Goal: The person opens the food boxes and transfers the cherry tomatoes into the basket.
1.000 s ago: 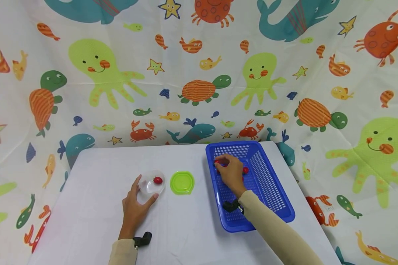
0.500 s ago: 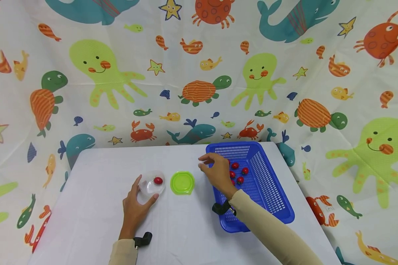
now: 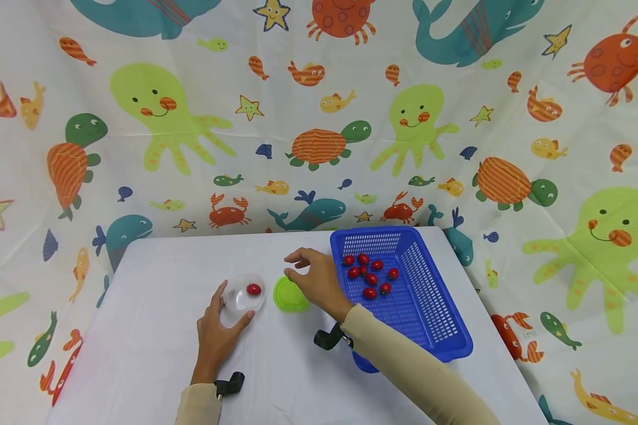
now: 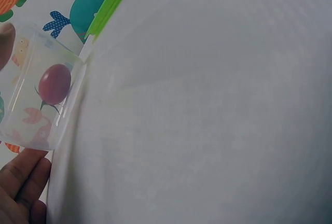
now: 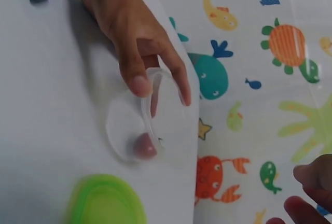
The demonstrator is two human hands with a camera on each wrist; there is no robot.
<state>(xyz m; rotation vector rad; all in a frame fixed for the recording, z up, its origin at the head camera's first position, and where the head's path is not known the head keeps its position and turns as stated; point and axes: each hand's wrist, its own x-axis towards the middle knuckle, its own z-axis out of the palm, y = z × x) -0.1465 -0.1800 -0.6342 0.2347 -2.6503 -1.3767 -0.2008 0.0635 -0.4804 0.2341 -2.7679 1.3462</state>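
My left hand (image 3: 215,336) holds a small clear plastic cup (image 3: 236,302) on the table, thumb on one side and fingers on the other. A single red cherry tomato (image 3: 253,289) lies in the cup; the left wrist view shows this tomato (image 4: 55,84) through the cup's wall, green stem attached. Over the right part of a bright green lid (image 3: 289,298) hovers my right hand (image 3: 319,280), thumb and fingers apart, with nothing visible between them. Part of this right hand (image 5: 316,187) enters the right wrist view at the lower right corner.
To the right stands a blue perforated plastic basket (image 3: 436,301) with several cherry tomatoes (image 3: 371,279) near its far left side. A white cloth (image 3: 154,330) covers the table. Behind it hangs a curtain (image 3: 319,100) printed with sea animals.
My right hand has left the basket and moved left to above the green lid, uncovering the tomatoes. The left hand and the cup stay in place.
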